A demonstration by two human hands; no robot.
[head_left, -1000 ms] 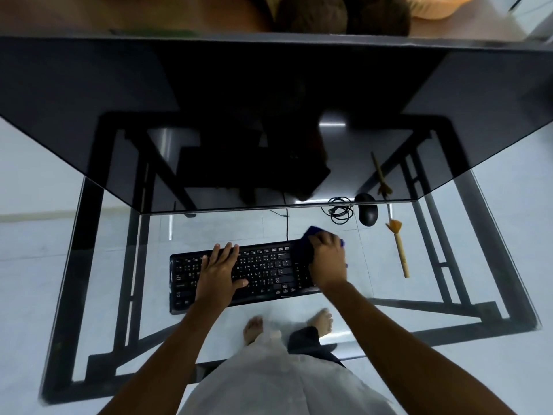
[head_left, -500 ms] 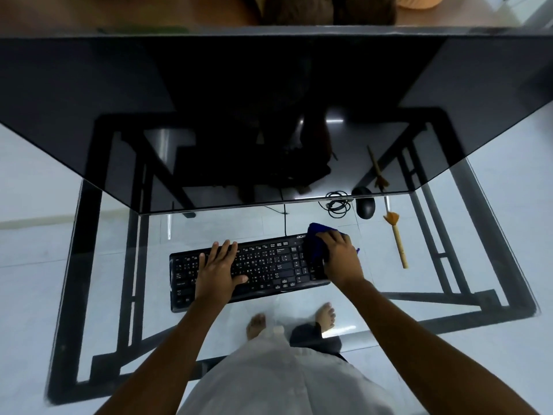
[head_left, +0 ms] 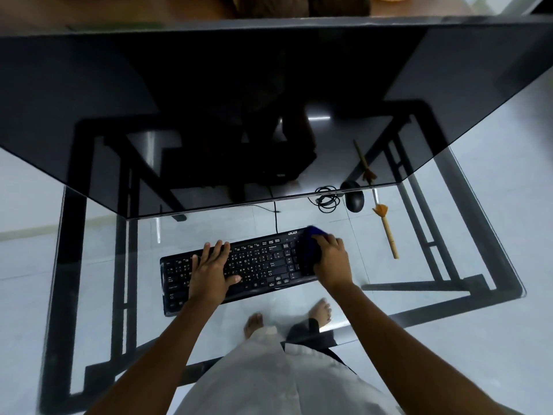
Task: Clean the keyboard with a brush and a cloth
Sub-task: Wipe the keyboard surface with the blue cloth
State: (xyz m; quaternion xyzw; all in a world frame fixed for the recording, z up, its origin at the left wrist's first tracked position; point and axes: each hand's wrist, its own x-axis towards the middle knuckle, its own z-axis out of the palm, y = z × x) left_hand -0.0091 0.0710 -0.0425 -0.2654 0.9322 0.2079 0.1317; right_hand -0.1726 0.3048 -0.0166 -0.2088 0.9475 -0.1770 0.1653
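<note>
A black keyboard (head_left: 263, 262) lies on the glass table (head_left: 389, 295) in front of me. My left hand (head_left: 211, 272) rests flat on its left half, fingers spread, holding it down. My right hand (head_left: 333, 262) presses a dark blue cloth (head_left: 311, 247) onto the keyboard's right end, over the number pad. A brush (head_left: 387, 230) with a pale wooden handle and orange bristles lies on the glass to the right, apart from both hands.
A large dark monitor screen (head_left: 209, 100) leans over the back of the table. A black mouse (head_left: 354, 200) and a coiled cable (head_left: 326, 200) lie behind the keyboard's right end. My bare feet show through the glass.
My right hand has slid the blue cloth to the right along the keyboard's right end. My left hand stays in place on the keys.
</note>
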